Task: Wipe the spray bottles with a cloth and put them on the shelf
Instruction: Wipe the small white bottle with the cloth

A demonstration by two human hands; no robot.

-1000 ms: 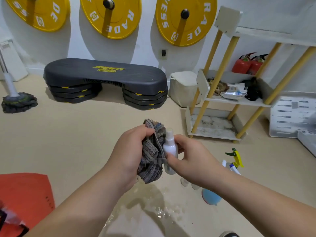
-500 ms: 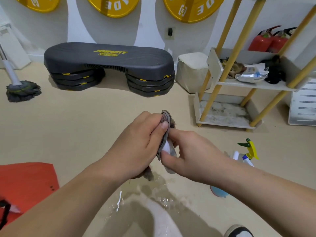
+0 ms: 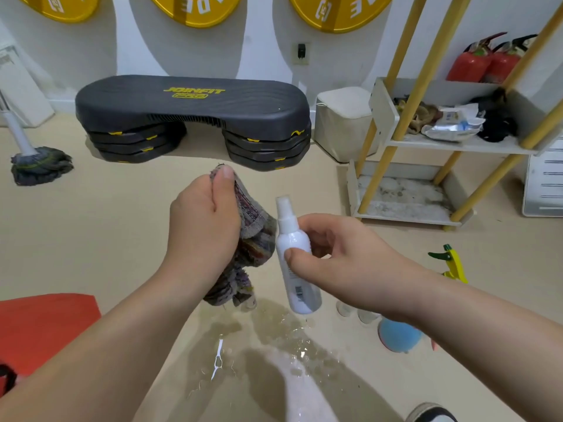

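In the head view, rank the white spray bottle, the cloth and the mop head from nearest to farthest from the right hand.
1. White spray bottle: held in the right hand itself.
2. Cloth: just left, gripped by the left hand.
3. Mop head: far left, on the floor.

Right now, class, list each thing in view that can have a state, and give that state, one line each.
white spray bottle: cap on, near upright, held off the floor by the right hand.
cloth: bunched, gripped in the left hand, end hanging down.
trigger bottle: on the floor, untouched, partly hidden.
floor: wet, puddle below the hands.
shelf: middle tier holds clutter.
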